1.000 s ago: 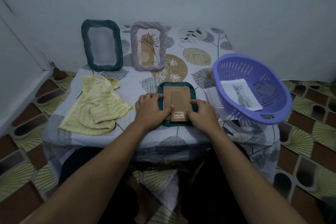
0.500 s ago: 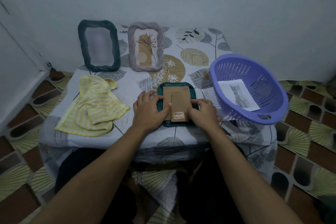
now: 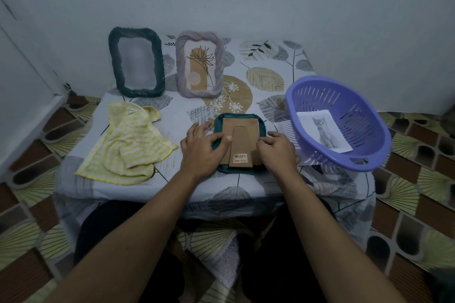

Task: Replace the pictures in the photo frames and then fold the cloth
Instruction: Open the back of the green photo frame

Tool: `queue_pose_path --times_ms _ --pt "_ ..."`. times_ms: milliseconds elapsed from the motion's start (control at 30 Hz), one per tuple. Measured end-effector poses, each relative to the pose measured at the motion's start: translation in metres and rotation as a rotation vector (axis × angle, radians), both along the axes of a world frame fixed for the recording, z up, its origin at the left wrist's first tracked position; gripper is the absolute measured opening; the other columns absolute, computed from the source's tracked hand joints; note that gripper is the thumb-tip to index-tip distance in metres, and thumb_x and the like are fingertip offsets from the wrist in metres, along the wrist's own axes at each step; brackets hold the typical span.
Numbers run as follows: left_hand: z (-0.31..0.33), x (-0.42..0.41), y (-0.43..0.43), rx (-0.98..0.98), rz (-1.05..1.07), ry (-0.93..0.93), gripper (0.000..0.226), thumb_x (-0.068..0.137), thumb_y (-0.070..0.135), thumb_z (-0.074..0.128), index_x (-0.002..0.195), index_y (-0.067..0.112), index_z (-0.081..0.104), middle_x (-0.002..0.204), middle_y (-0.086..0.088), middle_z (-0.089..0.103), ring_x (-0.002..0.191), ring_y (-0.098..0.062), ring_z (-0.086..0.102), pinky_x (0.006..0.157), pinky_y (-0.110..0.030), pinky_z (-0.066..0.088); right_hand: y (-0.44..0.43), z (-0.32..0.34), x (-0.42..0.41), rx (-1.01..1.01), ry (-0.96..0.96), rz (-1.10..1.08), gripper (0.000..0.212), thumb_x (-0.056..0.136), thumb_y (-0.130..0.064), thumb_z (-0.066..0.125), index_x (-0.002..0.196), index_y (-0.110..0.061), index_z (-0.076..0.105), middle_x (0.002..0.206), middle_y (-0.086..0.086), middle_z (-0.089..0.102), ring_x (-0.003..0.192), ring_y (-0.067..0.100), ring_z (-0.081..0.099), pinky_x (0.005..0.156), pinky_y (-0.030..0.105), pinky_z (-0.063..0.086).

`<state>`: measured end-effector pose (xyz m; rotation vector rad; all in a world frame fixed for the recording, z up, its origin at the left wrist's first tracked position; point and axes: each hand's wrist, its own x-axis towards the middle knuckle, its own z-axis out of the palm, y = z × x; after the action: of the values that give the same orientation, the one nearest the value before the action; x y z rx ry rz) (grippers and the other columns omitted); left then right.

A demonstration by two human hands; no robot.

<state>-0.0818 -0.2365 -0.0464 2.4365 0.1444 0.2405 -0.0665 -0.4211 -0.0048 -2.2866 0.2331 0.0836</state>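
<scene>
A dark green frame (image 3: 262,130) lies face down at the table's front middle, its brown cardboard backing (image 3: 242,138) and stand up. My left hand (image 3: 200,152) rests on the frame's left rim, fingers spread and thumb pressing the backing. The curled fingertips of my right hand (image 3: 279,152) are on the backing's right edge. Another dark green frame (image 3: 136,61) with a blank pane and a mauve frame (image 3: 183,64) holding a plant picture stand at the back. A cat picture (image 3: 325,130) lies in the purple basket (image 3: 344,162). The yellow striped cloth (image 3: 128,147) lies crumpled at the left.
The small table (image 3: 270,61) has a leaf-print cover and stands against a pale wall. The basket sits at its right front corner, over a sheet of paper (image 3: 283,128). Patterned floor tiles surround the table, and a wall runs along the left.
My left hand's fingers have spread and reached further up the face-down frame's left rim, the thumb now on the backing. My right hand has stayed at the backing's right edge.
</scene>
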Motion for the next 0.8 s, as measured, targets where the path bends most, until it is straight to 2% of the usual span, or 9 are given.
queue_pose_path --times_ms 100,200,300,400,467,533,600,700,800 --pt "0.002 -0.002 0.0 -0.032 0.005 -0.011 0.071 0.082 0.075 0.029 0.126 0.034 0.067 0.156 0.008 0.034 0.147 -0.016 0.011 0.113 -0.048 0.011 0.001 0.001 0.0 0.045 -0.022 -0.025 0.026 0.089 -0.029 0.056 0.105 -0.028 0.077 0.142 -0.013 0.051 0.13 0.02 0.043 0.105 0.046 0.023" --pt "0.005 -0.004 -0.001 -0.074 0.009 -0.033 0.08 0.077 0.079 0.023 0.127 0.035 0.067 0.154 0.012 0.035 0.147 -0.013 0.01 0.113 -0.046 0.009 0.002 0.002 0.001 0.067 -0.033 -0.039 0.027 0.089 -0.029 0.058 0.108 -0.028 0.077 0.139 -0.013 0.053 0.129 0.02 0.045 0.106 0.045 0.025" --pt "0.006 -0.005 0.0 -0.136 0.031 -0.059 0.077 0.075 0.08 0.026 0.123 0.037 0.068 0.151 0.016 0.039 0.147 -0.012 0.01 0.112 -0.044 0.007 0.005 0.001 -0.001 0.104 -0.033 -0.046 0.027 0.084 -0.03 0.061 0.106 -0.029 0.075 0.13 -0.009 0.062 0.122 0.021 0.053 0.108 0.049 0.036" --pt "0.006 -0.006 0.001 -0.178 0.037 -0.072 0.071 0.075 0.078 0.03 0.12 0.038 0.068 0.148 0.018 0.042 0.147 -0.01 0.012 0.111 -0.043 0.008 0.009 0.0 -0.003 0.19 -0.038 -0.067 0.017 0.074 -0.036 0.06 0.09 -0.034 0.067 0.11 -0.005 0.07 0.103 0.021 0.064 0.097 0.054 0.049" --pt "0.007 -0.006 0.001 -0.181 0.039 -0.056 0.068 0.075 0.077 0.033 0.119 0.039 0.067 0.146 0.019 0.043 0.145 -0.01 0.014 0.11 -0.043 0.009 0.009 -0.001 -0.002 0.218 -0.046 -0.065 0.013 0.079 -0.032 0.064 0.092 -0.034 0.064 0.107 -0.005 0.068 0.099 0.019 0.064 0.091 0.05 0.055" --pt "0.009 -0.006 0.001 -0.192 0.047 -0.034 0.059 0.077 0.073 0.041 0.118 0.039 0.066 0.14 0.017 0.046 0.142 -0.013 0.019 0.106 -0.041 0.012 0.007 -0.001 -0.001 0.252 -0.058 -0.056 0.016 0.087 -0.025 0.065 0.102 -0.028 0.065 0.107 -0.006 0.066 0.098 0.014 0.063 0.083 0.039 0.057" --pt "0.012 -0.006 0.001 -0.216 0.072 -0.027 0.04 0.086 0.061 0.054 0.116 0.038 0.067 0.132 0.016 0.049 0.137 -0.013 0.023 0.098 -0.035 0.012 0.005 -0.001 0.001 0.265 -0.068 -0.047 0.017 0.091 -0.023 0.063 0.108 -0.023 0.065 0.102 -0.008 0.065 0.09 0.007 0.06 0.07 0.026 0.051" --pt "0.017 -0.004 -0.001 -0.243 0.118 0.005 0.022 0.09 0.049 0.061 0.109 0.039 0.066 0.121 0.018 0.051 0.133 -0.012 0.028 0.091 -0.033 0.012 0.004 -0.002 0.002 0.26 -0.082 -0.068 0.015 0.089 -0.022 0.061 0.103 -0.025 0.067 0.096 -0.007 0.067 0.086 0.008 0.061 0.066 0.025 0.045" --pt "0.02 0.0 -0.004 -0.348 0.111 -0.013 0.018 0.078 0.06 0.058 0.093 0.048 0.059 0.11 0.022 0.058 0.128 -0.016 0.041 0.105 -0.044 0.027 0.004 -0.004 0.006 0.273 -0.085 -0.095 0.013 0.087 -0.02 0.061 0.095 -0.028 0.068 0.092 -0.006 0.07 0.089 0.014 0.065 0.07 0.027 0.049"
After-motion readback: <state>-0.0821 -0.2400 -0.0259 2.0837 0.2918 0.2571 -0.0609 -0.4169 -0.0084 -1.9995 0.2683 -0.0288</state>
